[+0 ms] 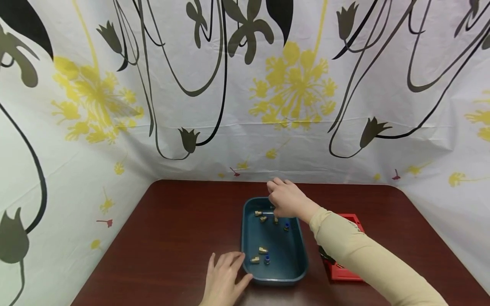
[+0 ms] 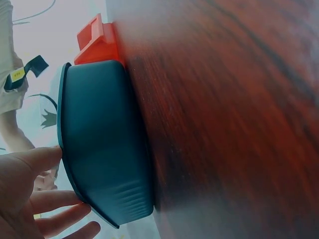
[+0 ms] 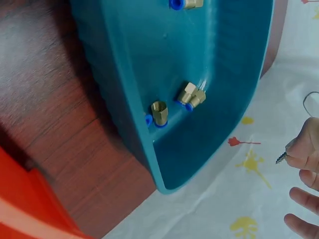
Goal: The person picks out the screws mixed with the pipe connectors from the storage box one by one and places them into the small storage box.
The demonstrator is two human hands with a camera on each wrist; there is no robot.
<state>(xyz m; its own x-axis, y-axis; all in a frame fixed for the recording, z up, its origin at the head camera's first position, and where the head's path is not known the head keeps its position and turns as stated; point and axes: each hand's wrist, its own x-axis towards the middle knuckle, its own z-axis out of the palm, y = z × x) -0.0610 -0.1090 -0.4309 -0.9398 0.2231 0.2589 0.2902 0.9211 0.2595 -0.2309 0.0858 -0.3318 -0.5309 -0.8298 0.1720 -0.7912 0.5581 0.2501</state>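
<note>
A teal plastic tray holds several brass fittings, some with blue collars, scattered at its near and far ends. My left hand touches the tray's near left corner, its fingers spread and fairly straight; in the left wrist view the fingertips meet the rim. Above the tray's far end is my right hand. It pinches a small dark screw between thumb and finger, the threaded tip sticking out in the right wrist view. The hand covers part of the tray's far right corner in the head view.
A red plastic bin stands right of the tray, partly hidden under my right sleeve. The brown wooden table ends at a patterned fabric backdrop along the back and sides.
</note>
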